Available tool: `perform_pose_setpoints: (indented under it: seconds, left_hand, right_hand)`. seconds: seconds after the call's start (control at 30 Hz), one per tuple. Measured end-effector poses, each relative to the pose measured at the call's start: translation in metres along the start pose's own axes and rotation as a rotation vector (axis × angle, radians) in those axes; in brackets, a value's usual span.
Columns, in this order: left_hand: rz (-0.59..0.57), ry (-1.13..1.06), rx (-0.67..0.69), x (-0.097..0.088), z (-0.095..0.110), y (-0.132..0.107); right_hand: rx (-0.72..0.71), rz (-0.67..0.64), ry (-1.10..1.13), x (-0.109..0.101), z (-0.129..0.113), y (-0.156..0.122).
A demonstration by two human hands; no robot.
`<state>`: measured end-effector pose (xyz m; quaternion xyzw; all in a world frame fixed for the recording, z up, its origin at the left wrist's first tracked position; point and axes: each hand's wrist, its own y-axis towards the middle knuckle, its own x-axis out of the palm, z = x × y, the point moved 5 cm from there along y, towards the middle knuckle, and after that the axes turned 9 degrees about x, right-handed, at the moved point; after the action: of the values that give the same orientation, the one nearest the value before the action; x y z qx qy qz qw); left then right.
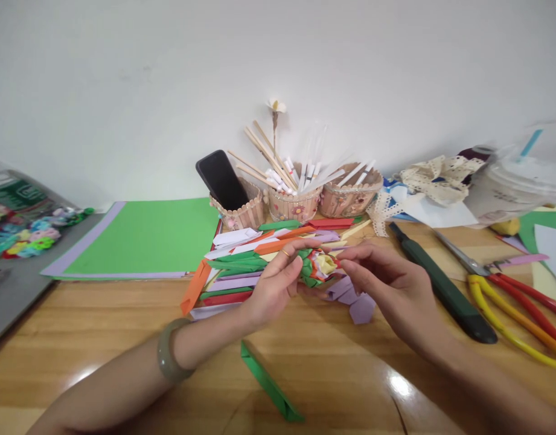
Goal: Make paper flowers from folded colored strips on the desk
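A folded-paper flower [320, 266] with green, white, yellow, orange and red parts is held above the table. My left hand [278, 278] closes on its left side, thumb against the green paper. From the right, my right hand [386, 272] pinches its red and yellow edge between thumb and fingertips. Right below the flower are lilac folded pieces [361, 308]; whether they are joined to it I cannot tell. Behind my left hand lies a pile of folded paper strips [235, 281] in several colours. One green folded strip [271, 380] rests nearer me.
Decorated pots [293, 205] with sticks, pens and a phone [221, 178] stand against the wall. Green paper sheets [155, 238] lie left, by a grey laptop [15, 290]. At right are a dark green cutter-like tool [445, 287], scissors [513, 296], lace [440, 175] and a lidded cup [508, 181].
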<state>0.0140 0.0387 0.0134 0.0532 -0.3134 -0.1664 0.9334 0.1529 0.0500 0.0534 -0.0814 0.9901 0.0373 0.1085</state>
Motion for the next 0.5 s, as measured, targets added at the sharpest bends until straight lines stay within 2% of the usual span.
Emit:
perform_pose_setpoints:
  seconds: [0.27,0.5]
  left_hand:
    - [-0.001,-0.069,-0.068,0.001,0.001,-0.001]
    - [-0.002,-0.074,-0.113,0.003,-0.001,-0.001]
  right_hand:
    - [0.001,-0.068,0.036,0.003,-0.003,-0.001]
    - [-0.053,-0.141,-0.044,0.007,-0.010,-0.001]
